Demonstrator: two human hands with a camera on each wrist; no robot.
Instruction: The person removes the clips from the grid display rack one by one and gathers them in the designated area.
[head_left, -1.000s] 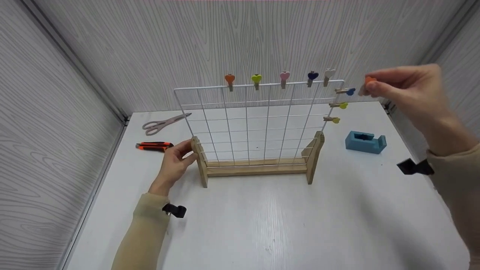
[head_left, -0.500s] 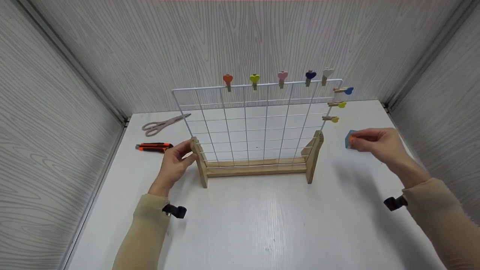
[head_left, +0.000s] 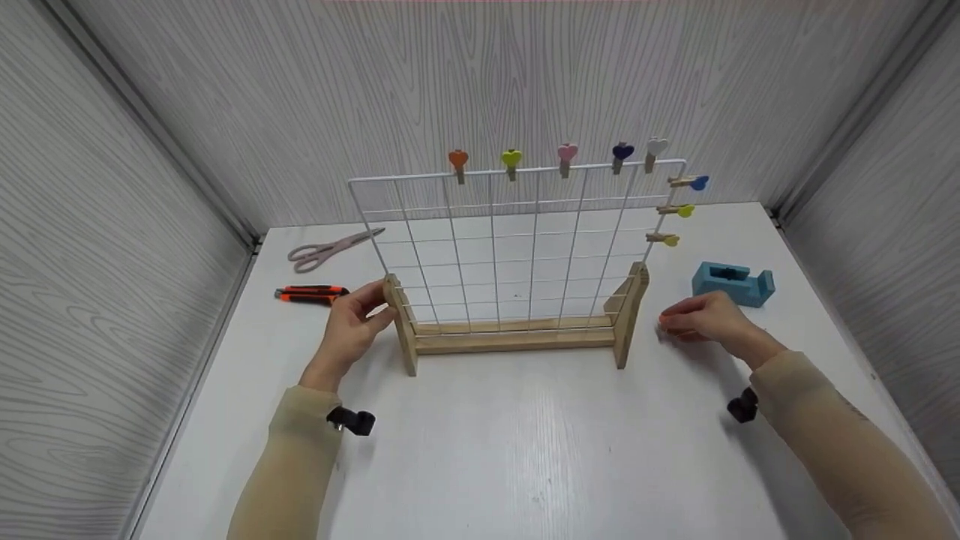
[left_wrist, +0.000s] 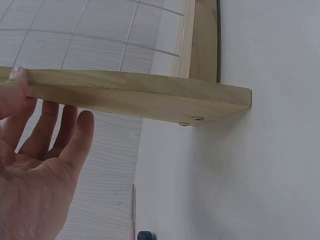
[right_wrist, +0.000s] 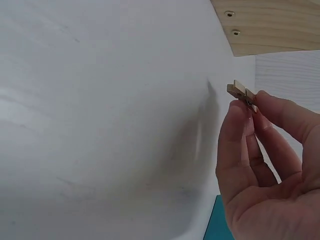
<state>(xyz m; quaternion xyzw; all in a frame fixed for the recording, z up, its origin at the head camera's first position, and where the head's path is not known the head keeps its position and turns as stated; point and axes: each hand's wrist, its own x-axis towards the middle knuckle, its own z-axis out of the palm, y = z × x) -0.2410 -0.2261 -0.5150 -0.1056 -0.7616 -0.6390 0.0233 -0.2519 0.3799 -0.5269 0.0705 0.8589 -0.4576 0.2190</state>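
Observation:
A white wire grid stands tilted in a wooden stand. Heart-topped clothespins line its top bar, among them an orange clothespin and a white clothespin; three more, including a blue clothespin, sit on its right side bar. My left hand grips the stand's left upright between thumb and fingers. Right of the stand, low over the table, my right hand pinches a small wooden clothespin with an orange head, mostly covered by the fingertips. The clothespin is apart from the stand.
A teal tape dispenser stands just behind my right hand. Scissors and an orange-black utility knife lie on the white table at the left. Grey wood-grain walls enclose the back and sides.
My right hand has come down from beside the grid's top right corner to near the table, past the tape dispenser, still pinching the orange clothespin. My left hand stays on the upright.

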